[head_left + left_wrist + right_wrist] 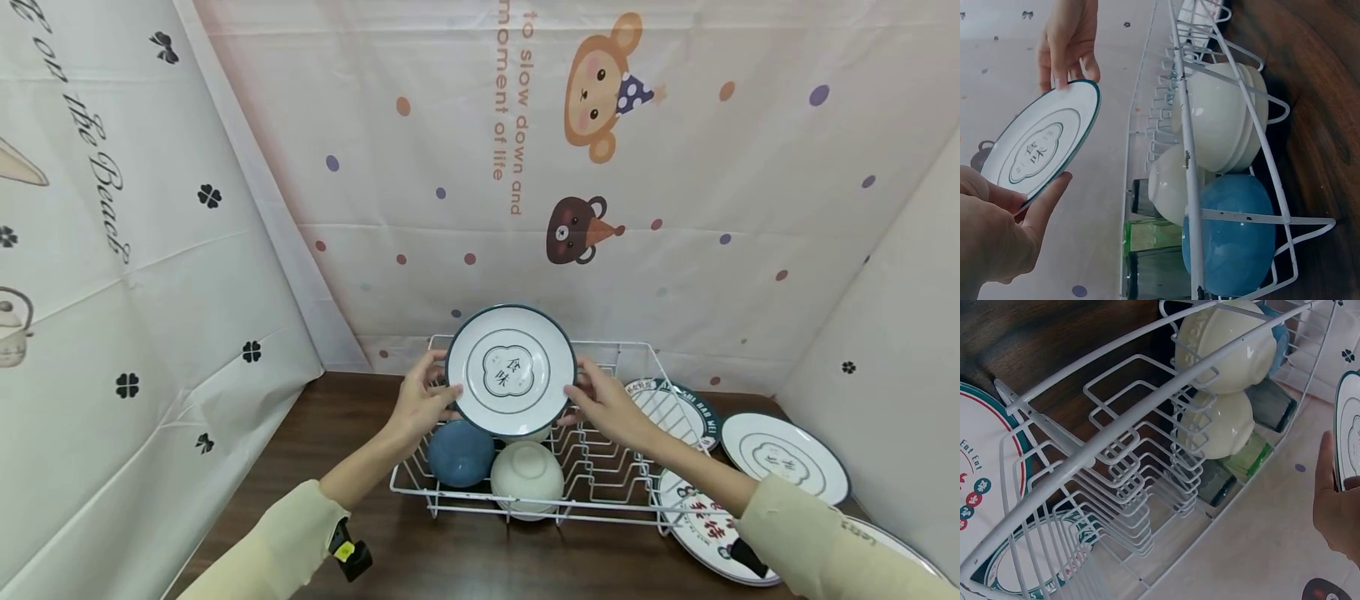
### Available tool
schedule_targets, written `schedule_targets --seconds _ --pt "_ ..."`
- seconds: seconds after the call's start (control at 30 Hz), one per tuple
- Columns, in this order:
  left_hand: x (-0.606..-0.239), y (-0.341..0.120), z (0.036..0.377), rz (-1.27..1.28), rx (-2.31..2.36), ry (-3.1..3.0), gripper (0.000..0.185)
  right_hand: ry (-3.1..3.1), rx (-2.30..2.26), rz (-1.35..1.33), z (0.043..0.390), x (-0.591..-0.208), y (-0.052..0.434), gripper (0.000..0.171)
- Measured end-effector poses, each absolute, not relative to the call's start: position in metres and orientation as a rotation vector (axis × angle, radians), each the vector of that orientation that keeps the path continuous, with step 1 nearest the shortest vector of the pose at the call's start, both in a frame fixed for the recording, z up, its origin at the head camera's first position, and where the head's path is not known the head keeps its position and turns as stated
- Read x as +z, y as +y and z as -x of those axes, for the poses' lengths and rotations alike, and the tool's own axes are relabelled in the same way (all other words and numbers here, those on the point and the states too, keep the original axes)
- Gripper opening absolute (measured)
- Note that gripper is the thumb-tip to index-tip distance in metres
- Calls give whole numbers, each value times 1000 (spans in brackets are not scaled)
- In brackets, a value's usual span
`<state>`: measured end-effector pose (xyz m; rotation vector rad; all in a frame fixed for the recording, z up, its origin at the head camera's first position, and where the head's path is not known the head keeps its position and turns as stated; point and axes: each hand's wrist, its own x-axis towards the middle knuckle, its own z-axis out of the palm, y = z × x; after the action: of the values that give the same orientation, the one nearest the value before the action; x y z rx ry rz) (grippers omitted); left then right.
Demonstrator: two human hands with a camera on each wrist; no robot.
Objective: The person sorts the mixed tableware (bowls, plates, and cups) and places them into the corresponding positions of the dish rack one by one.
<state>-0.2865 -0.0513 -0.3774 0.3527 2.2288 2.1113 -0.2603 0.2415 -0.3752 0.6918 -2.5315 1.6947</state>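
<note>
A white plate with a dark green rim and printed characters is held up above the dish rack, its face toward the head camera. My left hand pinches its left edge, thumb on the face. On the opposite edge, my right hand pinches it the same way. In the left wrist view the plate hangs tilted between both hands, apart from the rack. Under it in the rack sit an upturned blue bowl and cream bowls. The rack's wire slots hold no plates.
Several patterned plates lie on the brown table right of the rack, among them an oval-looking plate and a red-lettered plate. Green glass and grey glasses stand behind the bowls. A printed cloth hangs behind.
</note>
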Motion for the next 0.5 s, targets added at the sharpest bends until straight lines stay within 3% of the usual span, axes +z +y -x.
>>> schedule_targets --seconds 0.5 --pt "-383 -33 283 -452 2049 2248 54 -2505 1606 -483 262 -373 248 45"
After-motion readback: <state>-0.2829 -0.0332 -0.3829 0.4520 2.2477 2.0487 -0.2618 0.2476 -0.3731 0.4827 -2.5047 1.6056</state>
